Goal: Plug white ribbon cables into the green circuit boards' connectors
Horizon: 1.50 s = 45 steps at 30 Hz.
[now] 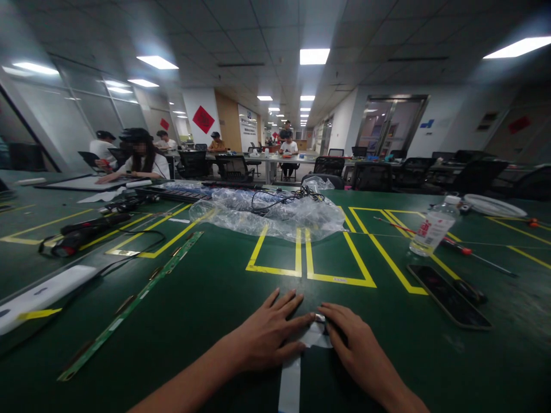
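Green tabletop (pixel 206 310), crinkled clear plastic (pixel 301 218), left hand's (pixel 275 330) fingers spread, right hand's (pixel 355 344) close together, pale strip (pixel 290 384) between.

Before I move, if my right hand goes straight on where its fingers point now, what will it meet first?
Your right hand would probably meet your left hand first, just ahead across a small gap, though depth is hard to judge here.
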Available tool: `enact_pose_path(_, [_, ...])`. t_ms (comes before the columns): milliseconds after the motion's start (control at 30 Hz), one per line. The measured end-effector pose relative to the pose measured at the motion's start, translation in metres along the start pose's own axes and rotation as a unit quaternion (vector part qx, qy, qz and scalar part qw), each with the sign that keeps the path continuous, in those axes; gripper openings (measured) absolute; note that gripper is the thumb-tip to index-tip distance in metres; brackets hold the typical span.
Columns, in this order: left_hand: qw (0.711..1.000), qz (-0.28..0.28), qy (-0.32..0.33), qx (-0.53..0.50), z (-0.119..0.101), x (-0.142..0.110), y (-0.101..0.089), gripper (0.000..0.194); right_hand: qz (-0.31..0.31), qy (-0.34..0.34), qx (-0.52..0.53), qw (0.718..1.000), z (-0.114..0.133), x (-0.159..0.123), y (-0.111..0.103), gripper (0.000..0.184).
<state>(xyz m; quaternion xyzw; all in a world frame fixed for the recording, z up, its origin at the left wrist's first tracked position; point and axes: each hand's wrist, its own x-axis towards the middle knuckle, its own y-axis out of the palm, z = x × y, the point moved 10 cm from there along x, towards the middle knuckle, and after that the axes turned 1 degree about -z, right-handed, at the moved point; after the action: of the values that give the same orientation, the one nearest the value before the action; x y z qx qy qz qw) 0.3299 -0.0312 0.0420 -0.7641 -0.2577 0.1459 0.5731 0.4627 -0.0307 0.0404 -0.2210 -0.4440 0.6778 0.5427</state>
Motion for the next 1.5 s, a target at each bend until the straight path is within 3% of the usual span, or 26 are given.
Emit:
enact_pose_path(200, [1.000, 0.002, -0.028, 0.008, 0.010, -0.002, 0.003, 0.065, 0.020, -0.027, -0.032, 0.999, 0.017, -0.005, 0.010, 0.044])
enact_pose_path(267, [0.997, -0.010, -0.065, 0.035, 0.023, -0.002, 0.001, 0.060, 0.036, -0.043, -0.040, 0.998, 0.027, -0.006, 0.015, 0.045])
enact_pose_path(333, [0.989, -0.026, -0.129, 0.073, 0.046, -0.006, -0.004, 0.057, 0.057, -0.059, -0.046, 0.996, 0.037, -0.008, 0.019, 0.045])
enact_pose_path(433, [0.959, -0.056, -0.252, 0.116, 0.099, -0.024, -0.019, 0.057, 0.087, -0.084, -0.042, 0.992, 0.048, -0.009, 0.022, 0.044])
enact_pose_path(600, [0.874, -0.088, -0.455, 0.144, 0.196, -0.093, -0.048, 0.067, 0.110, -0.096, -0.030, 0.989, 0.049, -0.011, 0.023, 0.045])
enact_pose_path(700, [0.828, -0.107, -0.529, 0.152, 0.229, -0.135, -0.065, 0.074, 0.111, -0.096, -0.026, 0.989, 0.048, -0.011, 0.023, 0.045])
enact_pose_path(800, [0.799, -0.127, -0.566, 0.159, 0.243, -0.164, -0.077, 0.078, 0.108, -0.096, -0.026, 0.989, 0.048, -0.011, 0.023, 0.044])
enact_pose_path(933, [0.781, -0.137, -0.588, 0.159, 0.254, -0.178, -0.080, 0.080, 0.105, -0.098, -0.029, 0.989, 0.049, -0.011, 0.022, 0.044])
enact_pose_path(1067, [0.782, -0.131, -0.589, 0.155, 0.265, -0.177, -0.077, 0.078, 0.095, -0.097, -0.035, 0.990, 0.048, -0.011, 0.021, 0.042])
enact_pose_path(1233, [0.820, -0.103, -0.545, 0.143, 0.264, -0.155, -0.065, 0.073, 0.096, -0.091, -0.041, 0.990, 0.047, -0.011, 0.021, 0.042])
enact_pose_path(1367, [0.888, -0.072, -0.438, 0.120, 0.224, -0.107, -0.045, 0.072, 0.107, -0.089, -0.043, 0.989, 0.049, -0.011, 0.022, 0.042])
enact_pose_path(1500, [0.954, -0.038, -0.286, 0.081, 0.145, -0.051, -0.022, 0.069, 0.108, -0.095, -0.040, 0.989, 0.050, -0.011, 0.022, 0.043])
